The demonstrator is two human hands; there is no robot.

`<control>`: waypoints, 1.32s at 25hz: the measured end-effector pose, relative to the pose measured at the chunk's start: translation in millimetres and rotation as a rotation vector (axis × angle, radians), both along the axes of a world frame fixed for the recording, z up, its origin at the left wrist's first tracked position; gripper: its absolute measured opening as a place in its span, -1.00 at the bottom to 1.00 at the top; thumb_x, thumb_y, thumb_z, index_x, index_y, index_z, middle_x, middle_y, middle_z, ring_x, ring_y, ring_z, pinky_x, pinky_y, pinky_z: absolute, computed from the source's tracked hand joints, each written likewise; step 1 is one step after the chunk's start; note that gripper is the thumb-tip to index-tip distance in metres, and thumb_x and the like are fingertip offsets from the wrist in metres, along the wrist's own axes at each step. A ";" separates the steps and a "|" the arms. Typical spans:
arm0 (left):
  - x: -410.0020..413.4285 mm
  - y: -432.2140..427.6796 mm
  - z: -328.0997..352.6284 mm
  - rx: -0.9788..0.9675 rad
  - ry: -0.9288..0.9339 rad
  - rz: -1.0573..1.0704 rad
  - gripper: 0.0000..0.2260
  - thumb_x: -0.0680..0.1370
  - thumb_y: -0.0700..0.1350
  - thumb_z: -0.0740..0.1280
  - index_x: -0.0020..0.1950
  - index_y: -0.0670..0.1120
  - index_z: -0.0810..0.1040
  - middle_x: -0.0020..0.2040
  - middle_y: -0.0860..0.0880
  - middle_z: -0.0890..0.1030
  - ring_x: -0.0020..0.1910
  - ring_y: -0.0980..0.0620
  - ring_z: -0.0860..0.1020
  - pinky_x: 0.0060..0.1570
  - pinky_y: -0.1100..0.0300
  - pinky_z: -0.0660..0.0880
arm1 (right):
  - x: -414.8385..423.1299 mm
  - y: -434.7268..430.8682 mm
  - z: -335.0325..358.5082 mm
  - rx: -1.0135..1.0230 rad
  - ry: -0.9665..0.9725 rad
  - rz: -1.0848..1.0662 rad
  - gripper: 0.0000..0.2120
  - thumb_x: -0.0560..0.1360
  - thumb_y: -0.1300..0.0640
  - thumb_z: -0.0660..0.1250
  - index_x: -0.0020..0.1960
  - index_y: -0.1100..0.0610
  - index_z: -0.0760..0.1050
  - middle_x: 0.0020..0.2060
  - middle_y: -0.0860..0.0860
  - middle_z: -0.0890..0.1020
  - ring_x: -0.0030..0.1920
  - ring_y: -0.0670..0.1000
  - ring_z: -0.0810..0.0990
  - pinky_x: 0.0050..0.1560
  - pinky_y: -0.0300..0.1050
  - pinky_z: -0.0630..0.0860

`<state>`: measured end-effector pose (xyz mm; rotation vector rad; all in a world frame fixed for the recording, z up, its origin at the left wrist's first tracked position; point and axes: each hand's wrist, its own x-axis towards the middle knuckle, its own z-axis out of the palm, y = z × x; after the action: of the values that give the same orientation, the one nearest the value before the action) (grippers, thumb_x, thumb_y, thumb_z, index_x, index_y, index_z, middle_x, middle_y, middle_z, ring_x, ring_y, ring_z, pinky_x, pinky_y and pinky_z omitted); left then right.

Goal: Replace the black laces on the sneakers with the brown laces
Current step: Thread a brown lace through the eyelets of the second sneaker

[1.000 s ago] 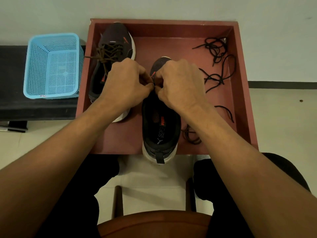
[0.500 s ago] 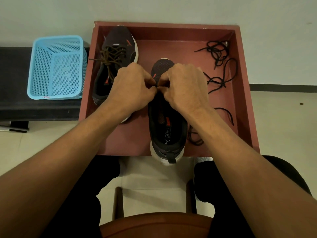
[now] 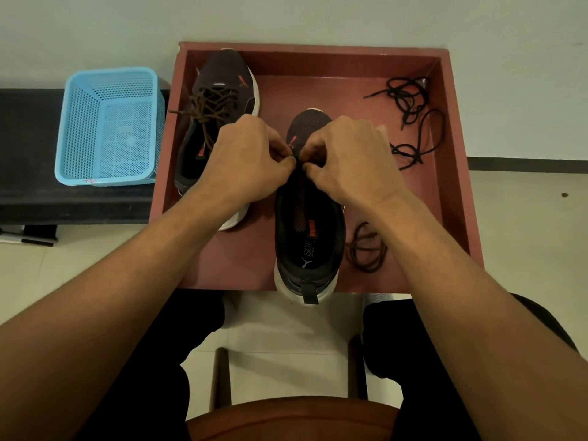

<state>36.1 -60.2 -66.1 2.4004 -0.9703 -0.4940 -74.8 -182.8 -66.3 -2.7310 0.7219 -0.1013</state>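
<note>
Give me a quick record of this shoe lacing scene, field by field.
tray: red, holds sneakers and laces
far sneaker: threaded with brown lace
near sneaker: heel overhangs tray's near edge
left hand: pinches at near sneaker's throat
right hand: pinches there too
black laces: loose, tray's far right
spare brown lace: coiled right of near sneaker
basket: blue, left of tray

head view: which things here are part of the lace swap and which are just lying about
In the job: near sneaker, left hand, right hand, far sneaker (brown-laced), loose brown lace, black laces, red tray.
Lying about: blue basket, black bench, pen.
</note>
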 end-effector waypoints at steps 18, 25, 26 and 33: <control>16.7 4.1 15.1 -0.082 -0.280 -0.104 -0.88 0.42 -0.06 0.41 -0.21 -0.05 0.74 -0.32 0.02 0.67 -0.27 0.05 0.63 -0.05 0.09 0.60 | 0.2 -14.8 -7.2 0.163 0.041 0.024 -0.65 0.50 -0.06 0.56 0.27 -0.11 0.68 -0.04 -0.12 0.57 0.00 -0.06 0.56 -0.06 -0.18 0.41; 34.7 12.8 29.8 0.032 -0.460 -0.078 -0.86 0.47 -0.06 0.38 -0.21 -0.09 0.66 -0.28 0.00 0.60 -0.22 -0.03 0.54 -0.01 0.12 0.40 | -1.3 -19.7 -8.4 0.190 0.034 0.027 -0.68 0.51 -0.04 0.56 0.25 -0.13 0.69 -0.05 -0.14 0.52 -0.05 -0.12 0.45 -0.06 -0.20 0.38; 33.8 13.0 29.1 0.033 -0.473 -0.111 -0.85 0.47 -0.06 0.36 -0.16 -0.11 0.67 -0.24 -0.05 0.62 -0.18 -0.09 0.57 0.00 0.02 0.49 | -1.1 -19.9 -9.1 0.184 0.037 0.024 -0.67 0.50 -0.04 0.56 0.26 -0.12 0.68 -0.02 -0.12 0.55 -0.04 -0.11 0.45 -0.05 -0.20 0.38; 9.2 -4.5 4.2 0.095 -0.531 -0.452 -0.72 0.56 -0.15 0.35 0.24 -0.05 0.68 0.13 -0.12 0.65 0.17 -0.19 0.56 0.14 -0.18 0.57 | 2.4 -18.9 -11.3 0.173 0.037 0.041 -0.72 0.49 0.01 0.56 0.19 -0.11 0.70 -0.12 -0.10 0.55 -0.08 -0.01 0.58 -0.14 -0.16 0.42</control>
<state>45.3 -64.7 -61.9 2.4427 -1.7742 -0.0389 -72.4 -201.7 -77.6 -2.5869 0.6525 0.0199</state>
